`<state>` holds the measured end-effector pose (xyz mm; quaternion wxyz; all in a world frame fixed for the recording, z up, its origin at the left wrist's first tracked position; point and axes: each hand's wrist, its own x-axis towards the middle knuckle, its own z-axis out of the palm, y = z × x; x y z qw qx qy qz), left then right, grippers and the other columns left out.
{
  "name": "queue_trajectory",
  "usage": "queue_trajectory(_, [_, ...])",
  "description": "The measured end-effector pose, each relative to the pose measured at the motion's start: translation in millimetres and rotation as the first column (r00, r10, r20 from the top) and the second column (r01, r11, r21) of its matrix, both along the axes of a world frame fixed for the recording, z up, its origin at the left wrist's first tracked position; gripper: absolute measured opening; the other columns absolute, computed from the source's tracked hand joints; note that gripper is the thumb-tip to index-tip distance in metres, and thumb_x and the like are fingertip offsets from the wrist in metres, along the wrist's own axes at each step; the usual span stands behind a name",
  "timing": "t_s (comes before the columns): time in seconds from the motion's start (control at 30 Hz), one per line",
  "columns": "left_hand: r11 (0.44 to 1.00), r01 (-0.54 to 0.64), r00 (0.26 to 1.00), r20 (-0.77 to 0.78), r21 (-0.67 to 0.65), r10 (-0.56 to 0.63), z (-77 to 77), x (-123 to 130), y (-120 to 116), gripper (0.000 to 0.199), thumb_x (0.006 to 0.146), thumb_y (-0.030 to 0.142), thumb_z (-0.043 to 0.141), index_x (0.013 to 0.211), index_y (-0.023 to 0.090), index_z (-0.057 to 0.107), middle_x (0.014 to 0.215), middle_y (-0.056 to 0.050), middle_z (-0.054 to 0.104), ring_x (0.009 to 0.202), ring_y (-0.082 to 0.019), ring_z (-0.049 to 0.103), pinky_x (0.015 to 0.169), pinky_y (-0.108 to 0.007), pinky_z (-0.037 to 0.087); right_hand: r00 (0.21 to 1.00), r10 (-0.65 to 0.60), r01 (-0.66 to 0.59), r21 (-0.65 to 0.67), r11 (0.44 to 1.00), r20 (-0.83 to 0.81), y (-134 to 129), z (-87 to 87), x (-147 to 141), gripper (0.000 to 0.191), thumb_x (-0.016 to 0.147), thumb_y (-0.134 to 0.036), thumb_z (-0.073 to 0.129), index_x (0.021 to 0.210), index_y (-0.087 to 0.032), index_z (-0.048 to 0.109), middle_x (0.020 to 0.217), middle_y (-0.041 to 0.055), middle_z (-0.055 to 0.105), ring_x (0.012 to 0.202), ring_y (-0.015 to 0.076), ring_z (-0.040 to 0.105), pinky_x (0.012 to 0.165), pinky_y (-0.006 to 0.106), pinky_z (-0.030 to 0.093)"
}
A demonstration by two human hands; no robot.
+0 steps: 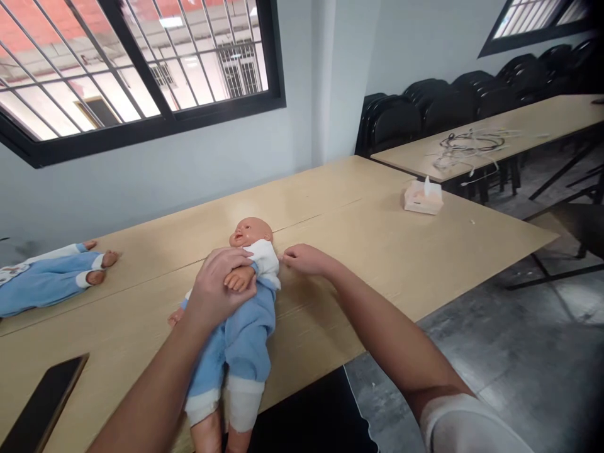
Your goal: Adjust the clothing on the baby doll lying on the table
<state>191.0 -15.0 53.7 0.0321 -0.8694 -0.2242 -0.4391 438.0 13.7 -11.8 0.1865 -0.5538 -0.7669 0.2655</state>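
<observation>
A baby doll (240,314) in a blue romper with white cuffs lies on its back on the near wooden table (377,251), head toward the wall, legs hanging toward the table's front edge. The left hand (218,290) is curled over the doll's chest and closed around its small arm, which it lifts off the body. The right hand (304,258) rests on the tabletop just beside the doll's shoulder, fingers drawn together at the white collar; whether they actually pinch the fabric is hard to tell from this angle.

The step in hand looks like working the doll's arm and upper clothing. Judging from the pose, any next move calls for a steady hold on the arm while the other hand manages the cloth at the shoulder.

A second doll (47,277) in matching blue lies at the table's far left. A dark phone (42,402) sits near the front left corner. Farther right stands a tissue box (423,197), one tissue poking out of its slot. A tangle of cables (467,148) lies on the next table.
</observation>
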Motion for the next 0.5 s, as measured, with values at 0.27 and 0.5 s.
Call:
queue_trajectory(0.27, [0.994, -0.098, 0.995, 0.036, 0.046, 0.096, -4.4, 7.7, 16.7, 0.029, 0.079, 0.013, 0.07, 0.105, 0.022, 0.061, 0.101, -0.006, 0.071, 0.105, -0.025, 0.068, 0.098, -0.043, 0.054, 0.977, 0.167, -0.203, 0.355, 0.912, 0.131, -18.1, 6.2, -23.2, 0.019, 0.091, -0.037, 0.069, 0.085, -0.019, 0.067, 0.085, 0.0023, 0.069, 0.074, 0.0153, 0.054, 0.062, 0.027, 0.025])
queue_trajectory(0.5, [0.995, -0.094, 0.992, 0.086, -0.023, 0.096, -3.9, 8.3, 17.9, 0.026, 0.078, 0.015, 0.07, 0.101, 0.022, 0.061, 0.098, -0.004, 0.072, 0.1, -0.023, 0.068, 0.096, -0.04, 0.054, 0.989, 0.146, -0.144, 0.079, 0.986, -0.022, 5.5, -16.4, 2.0, 0.022, 0.1, -0.031, 0.058, 0.091, -0.018, 0.072, 0.085, 0.0027, 0.073, 0.075, 0.0151, 0.059, 0.066, 0.023, 0.036])
